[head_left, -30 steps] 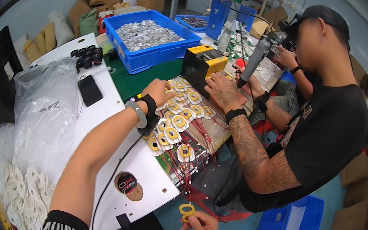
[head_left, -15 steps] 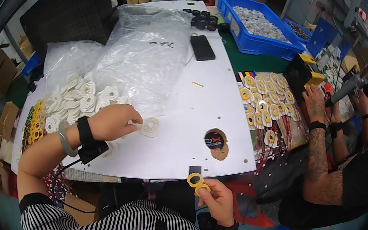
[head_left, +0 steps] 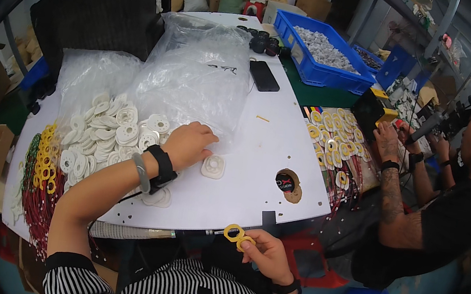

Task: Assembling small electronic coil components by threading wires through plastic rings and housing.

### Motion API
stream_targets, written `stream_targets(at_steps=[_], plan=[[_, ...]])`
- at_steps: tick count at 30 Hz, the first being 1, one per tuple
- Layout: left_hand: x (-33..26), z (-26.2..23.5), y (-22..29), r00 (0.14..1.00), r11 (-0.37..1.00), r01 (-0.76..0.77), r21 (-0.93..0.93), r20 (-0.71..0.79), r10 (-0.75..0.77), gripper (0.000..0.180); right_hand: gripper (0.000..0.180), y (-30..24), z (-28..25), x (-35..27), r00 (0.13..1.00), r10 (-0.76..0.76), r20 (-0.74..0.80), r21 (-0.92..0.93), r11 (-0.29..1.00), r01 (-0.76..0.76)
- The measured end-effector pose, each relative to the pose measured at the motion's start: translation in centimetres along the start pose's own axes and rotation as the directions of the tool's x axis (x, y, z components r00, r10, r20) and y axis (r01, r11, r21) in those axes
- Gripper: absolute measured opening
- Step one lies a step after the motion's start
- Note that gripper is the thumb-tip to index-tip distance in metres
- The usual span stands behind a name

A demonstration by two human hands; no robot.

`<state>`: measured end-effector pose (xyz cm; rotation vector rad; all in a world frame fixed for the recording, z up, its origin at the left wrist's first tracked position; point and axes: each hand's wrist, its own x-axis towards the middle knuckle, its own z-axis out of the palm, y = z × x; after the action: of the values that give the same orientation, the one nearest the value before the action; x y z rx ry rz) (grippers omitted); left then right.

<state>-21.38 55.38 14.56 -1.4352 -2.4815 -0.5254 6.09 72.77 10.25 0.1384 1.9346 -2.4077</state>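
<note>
My left hand [head_left: 189,143] reaches over the table beside the pile of white round plastic parts [head_left: 107,135]. Its thumb and fingers are apart, with nothing seen between them. Just nearer than its fingertips, a single white part [head_left: 213,167] lies flat on the white tabletop [head_left: 252,155]. More white parts [head_left: 157,197] lie partly hidden beneath my left wrist. In front of the near table edge, my right hand [head_left: 268,254] pinches two yellow plastic rings [head_left: 233,233] between thumb and fingers. The rings overlap, one sticking out past the other.
A large clear plastic bag [head_left: 197,75] lies behind the pile. Yellow rings with wires [head_left: 45,162] hang at the left edge. A phone [head_left: 264,76] and blue bin [head_left: 315,50] are farther back. At right, a co-worker [head_left: 450,201] sits near assembled yellow-white parts [head_left: 333,134].
My left hand has moved farther out and right, its fingertips now beyond the single white part. My right hand has shifted left with the yellow rings. The whole view has turned slightly.
</note>
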Motion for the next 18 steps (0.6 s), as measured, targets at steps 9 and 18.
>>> stream_targets(at_steps=[9, 18], plan=[[0.4, -0.4, 0.1, 0.997, 0.993, 0.073, 0.091, 0.031, -0.076, 0.011, 0.020, 0.0, 1.2, 0.0, 0.998, 0.005, -0.060, -0.035, 0.999, -0.007], [-2.8, -4.5, 6.2, 0.828, 0.199, 0.541, -0.817, 0.476, -0.296, 0.019, 0.018, -1.5, 2.1, 2.2, 0.972, -0.176, -0.153, 0.102, 0.976, 0.193]])
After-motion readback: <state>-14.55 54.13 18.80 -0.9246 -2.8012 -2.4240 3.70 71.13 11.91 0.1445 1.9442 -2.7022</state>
